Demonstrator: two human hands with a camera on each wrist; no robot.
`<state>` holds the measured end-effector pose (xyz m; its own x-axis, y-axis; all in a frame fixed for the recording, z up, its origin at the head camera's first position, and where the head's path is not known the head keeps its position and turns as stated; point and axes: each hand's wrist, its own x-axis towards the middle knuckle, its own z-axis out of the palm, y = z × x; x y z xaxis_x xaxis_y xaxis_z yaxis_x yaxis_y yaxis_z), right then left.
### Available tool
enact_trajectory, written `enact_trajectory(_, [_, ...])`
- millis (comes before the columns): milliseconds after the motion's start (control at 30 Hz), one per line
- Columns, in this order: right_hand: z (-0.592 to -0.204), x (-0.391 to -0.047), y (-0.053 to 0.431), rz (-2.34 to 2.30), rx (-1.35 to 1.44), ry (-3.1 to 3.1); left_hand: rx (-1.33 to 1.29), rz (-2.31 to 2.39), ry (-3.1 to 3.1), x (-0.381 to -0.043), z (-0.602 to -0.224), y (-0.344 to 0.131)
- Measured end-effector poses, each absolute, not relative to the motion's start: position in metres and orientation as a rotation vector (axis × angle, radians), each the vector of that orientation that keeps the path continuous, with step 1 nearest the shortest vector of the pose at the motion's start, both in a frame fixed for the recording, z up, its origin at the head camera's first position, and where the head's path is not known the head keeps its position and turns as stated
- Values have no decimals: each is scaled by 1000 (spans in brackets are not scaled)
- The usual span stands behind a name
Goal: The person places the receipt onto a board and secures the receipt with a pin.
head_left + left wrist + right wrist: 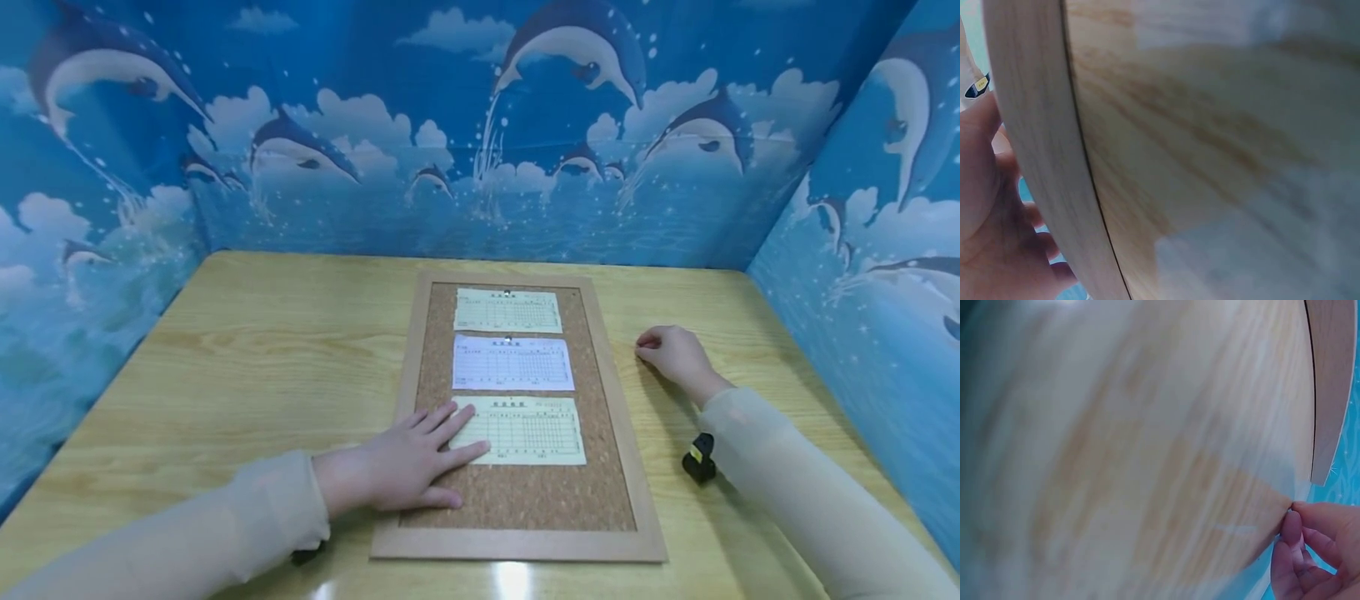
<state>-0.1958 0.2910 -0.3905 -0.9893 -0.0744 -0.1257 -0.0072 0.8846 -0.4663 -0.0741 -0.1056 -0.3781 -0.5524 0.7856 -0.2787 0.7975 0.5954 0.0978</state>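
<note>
A wood-framed cork board (517, 500) lies on the table with three printed slips down its middle. Small pins (507, 293) mark the top edges of the pale green upper slip (517, 315) and the lilac middle slip (513, 367). My left hand (408, 465) rests with spread fingers on the board's lower left, fingertips over the left part of the pale green lower slip (536, 433). Right of the board, my right hand (675, 354) is low over the table, thumb and index fingertips together (1294, 509). I cannot tell whether something tiny is between them.
The light wood-grain table (300, 333) extends on both sides of the board. Blue dolphin-print cloth (465, 200) stands behind it and along both sides. A black wrist device (699, 458) hangs under the right sleeve (795, 483).
</note>
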Motion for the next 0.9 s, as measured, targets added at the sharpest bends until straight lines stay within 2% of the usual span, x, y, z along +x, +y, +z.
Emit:
enact_trajectory(467, [-392, -198, 291, -635, -144, 2981, 1286, -49, 2528, -73, -377, -106])
enact_trajectory(900, [-386, -193, 287, -736, -122, 3019, 1285, -56, 2517, -73, -376, -107])
